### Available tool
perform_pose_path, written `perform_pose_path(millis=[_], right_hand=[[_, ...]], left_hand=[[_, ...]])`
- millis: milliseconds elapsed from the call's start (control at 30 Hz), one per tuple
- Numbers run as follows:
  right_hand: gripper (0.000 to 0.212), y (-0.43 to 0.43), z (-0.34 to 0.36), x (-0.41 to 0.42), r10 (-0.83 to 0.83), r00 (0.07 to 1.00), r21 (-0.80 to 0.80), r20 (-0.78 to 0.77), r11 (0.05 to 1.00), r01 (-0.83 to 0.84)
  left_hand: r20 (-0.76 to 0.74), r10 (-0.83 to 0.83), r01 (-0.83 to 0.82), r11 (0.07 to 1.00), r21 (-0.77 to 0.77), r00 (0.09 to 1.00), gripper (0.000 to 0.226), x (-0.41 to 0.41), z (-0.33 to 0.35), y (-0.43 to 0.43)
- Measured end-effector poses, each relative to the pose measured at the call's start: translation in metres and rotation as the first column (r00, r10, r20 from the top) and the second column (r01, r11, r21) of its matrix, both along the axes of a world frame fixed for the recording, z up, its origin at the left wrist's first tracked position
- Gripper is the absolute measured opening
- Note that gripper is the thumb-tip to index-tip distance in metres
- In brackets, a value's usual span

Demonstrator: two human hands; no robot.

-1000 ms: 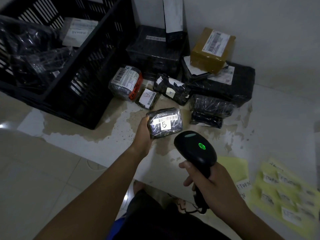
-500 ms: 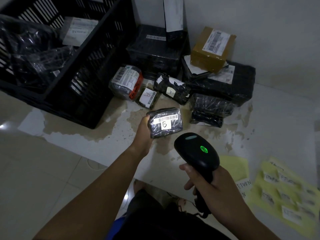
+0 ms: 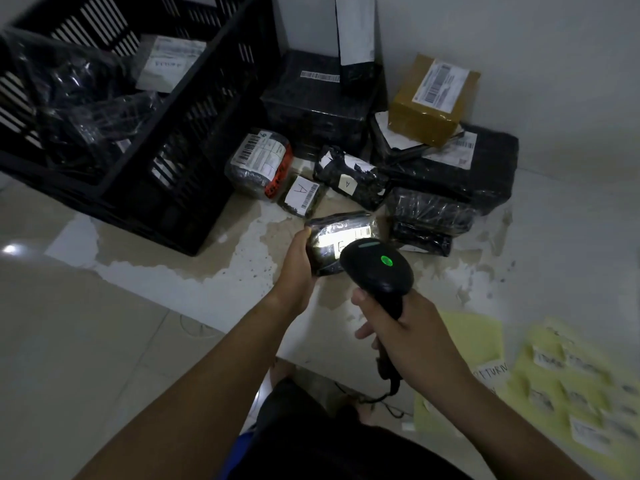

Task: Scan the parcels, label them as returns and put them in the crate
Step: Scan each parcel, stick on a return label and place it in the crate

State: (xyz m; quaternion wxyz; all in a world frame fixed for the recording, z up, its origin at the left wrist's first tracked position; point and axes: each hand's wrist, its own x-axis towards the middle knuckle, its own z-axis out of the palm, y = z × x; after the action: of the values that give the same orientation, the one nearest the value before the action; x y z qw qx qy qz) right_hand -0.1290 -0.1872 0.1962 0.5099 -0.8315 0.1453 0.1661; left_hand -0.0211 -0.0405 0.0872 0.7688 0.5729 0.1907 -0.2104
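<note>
Pale floor tiles (image 3: pixel 86 323), patchily stained toward the middle of the frame, run up to a white wall (image 3: pixel 519 46) at the top right. Nearest, at the lower right, yellow sheets (image 3: pixel 568 386) carrying small white handwritten labels lie flat on the floor; most of the writing is too blurred to read. Just left of them the right hand (image 3: pixel 415 337) is curled round the handle of a black scanner (image 3: pixel 377 268), whose head shows a green light on top and points up the frame. The scanner's nose sits over the near part of a small black-wrapped parcel (image 3: pixel 339 223) at the centre, and the parcel's white barcode label glows bright beneath it. The left hand (image 3: pixel 294 271) grips that parcel from its left side, thumb at the upper edge, fingers hidden underneath. Beyond, in the upper centre and right, a pile of other parcels (image 3: pixel 349 178) rests by the wall: two small ones marked A, a round one (image 3: pixel 259 164) with orange tape, and a brown box (image 3: pixel 433 102) lying tilted on a large black bundle (image 3: pixel 485 174). At the upper left stands the black crate (image 3: pixel 194 109), holding black-wrapped parcels and one white-labelled packet (image 3: pixel 169 64)
</note>
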Motion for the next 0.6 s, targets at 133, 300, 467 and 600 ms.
perform_pose_path(millis=[133, 300, 467, 600], right_hand=[[0.036, 0.001, -0.001, 0.002, -0.01, 1.0, 0.009, -0.013, 1.0, 0.01], [0.033, 0.002, 0.002, -0.002, -0.013, 1.0, 0.024, -0.018, 1.0, 0.013], [0.031, 0.001, 0.007, -0.008, -0.006, 0.999, 0.038, -0.036, 0.999, 0.008], [0.035, 0.0, 0.014, -0.014, -0.016, 1.0, 0.05, -0.021, 0.999, 0.017]], left_hand=[[0.009, 0.002, -0.002, 1.0, -0.001, 1.0, 0.046, 0.0, -0.001, 0.002], [0.005, 0.015, -0.015, 1.0, -0.015, 1.0, 0.046, 0.002, -0.004, 0.004], [-0.024, 0.039, -0.04, 0.999, -0.033, 0.999, 0.044, 0.005, -0.006, 0.003], [-0.031, 0.031, -0.032, 0.999, -0.041, 0.999, 0.045, 0.006, -0.005, 0.002]])
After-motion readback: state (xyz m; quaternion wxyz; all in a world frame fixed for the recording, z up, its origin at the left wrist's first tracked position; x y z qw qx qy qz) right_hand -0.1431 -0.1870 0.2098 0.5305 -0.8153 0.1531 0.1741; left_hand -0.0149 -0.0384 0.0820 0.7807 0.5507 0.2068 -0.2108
